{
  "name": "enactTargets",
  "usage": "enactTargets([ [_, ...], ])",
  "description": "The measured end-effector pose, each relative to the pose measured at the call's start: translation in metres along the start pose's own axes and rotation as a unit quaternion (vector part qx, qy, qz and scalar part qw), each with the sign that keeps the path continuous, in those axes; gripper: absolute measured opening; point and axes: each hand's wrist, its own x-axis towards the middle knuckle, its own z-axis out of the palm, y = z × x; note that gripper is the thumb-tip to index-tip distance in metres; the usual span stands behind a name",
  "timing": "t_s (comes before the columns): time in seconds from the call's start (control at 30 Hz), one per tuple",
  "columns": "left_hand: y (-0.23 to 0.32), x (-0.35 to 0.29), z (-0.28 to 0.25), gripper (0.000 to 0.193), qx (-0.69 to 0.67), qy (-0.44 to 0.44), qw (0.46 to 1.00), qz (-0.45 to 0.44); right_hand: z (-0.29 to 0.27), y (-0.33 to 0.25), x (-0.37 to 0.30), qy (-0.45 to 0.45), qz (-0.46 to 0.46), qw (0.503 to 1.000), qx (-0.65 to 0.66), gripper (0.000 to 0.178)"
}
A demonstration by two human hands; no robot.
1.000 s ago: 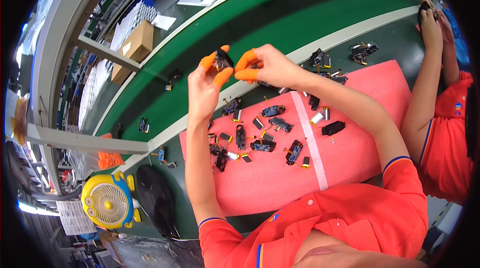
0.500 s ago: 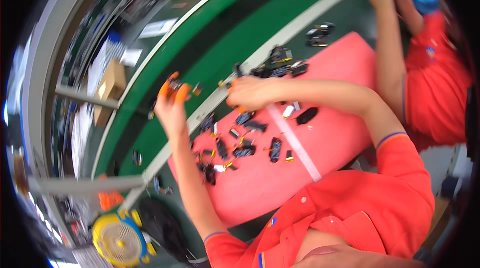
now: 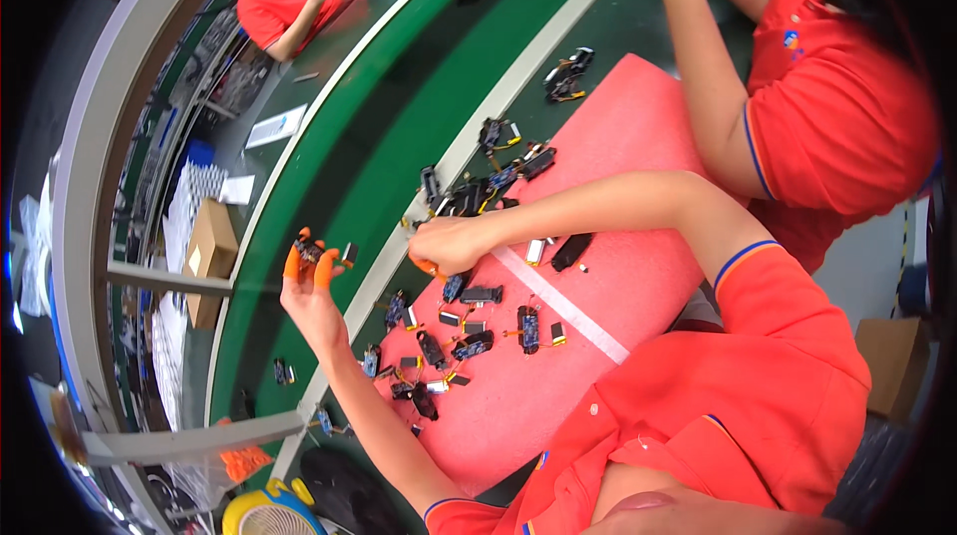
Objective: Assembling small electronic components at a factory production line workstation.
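My left hand [image 3: 314,301], with orange finger covers, is raised over the green belt. Between its fingertips it pinches a small black electronic assembly [image 3: 310,249], and a small battery [image 3: 349,254] hangs beside it. My right hand [image 3: 451,244], also with orange finger covers, is closed low at the far edge of the pink foam mat [image 3: 638,226]. Its fingertips point down and away, so what they hold is hidden. Below it, several small circuit boards with wired batteries [image 3: 528,329] lie scattered on the mat. A black housing [image 3: 431,186] lies just beyond this hand.
The green conveyor belt [image 3: 389,136] curves past the mat behind a pale rail [image 3: 518,76]. More black assemblies [image 3: 498,134] lie along the far edge. A co-worker's arm [image 3: 698,46] reaches in at right; another person sits across the belt. A yellow-blue fan [image 3: 271,517] stands lower left.
The view has shifted, so the mat and parts appear lower and further left. My left hand still pinches the assembly; my right stays closed at the mat's far edge. The person across shows more fully.
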Motion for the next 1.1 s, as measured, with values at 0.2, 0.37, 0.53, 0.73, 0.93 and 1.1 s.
enactTargets([
  [0.2,-0.004,-0.004,0.006,0.039,0.013,0.007,1.000,0.006,0.007,0.002,0.003,0.010,-0.008,0.998,0.055,0.011],
  [0.37,-0.004,-0.018,0.011,0.040,-0.031,-0.042,0.996,-0.067,0.003,0.001,0.010,-0.054,-0.022,0.997,0.046,0.018],
  [0.53,-0.006,-0.018,-0.001,0.038,-0.114,-0.004,0.988,-0.102,-0.033,-0.009,0.023,0.007,-0.006,0.998,0.063,0.033],
  [0.73,0.003,-0.018,0.022,0.036,-0.131,0.035,0.990,-0.043,-0.035,-0.011,0.035,0.132,-0.022,0.923,0.361,0.028],
  [0.93,0.014,-0.010,0.034,0.035,-0.099,0.003,0.995,-0.016,-0.048,-0.004,0.024,0.132,-0.032,0.911,0.390,0.019],
  [1.1,0.014,-0.013,0.041,0.036,-0.128,0.002,0.992,-0.015,-0.047,-0.014,0.012,0.175,-0.041,0.882,0.436,0.014],
])
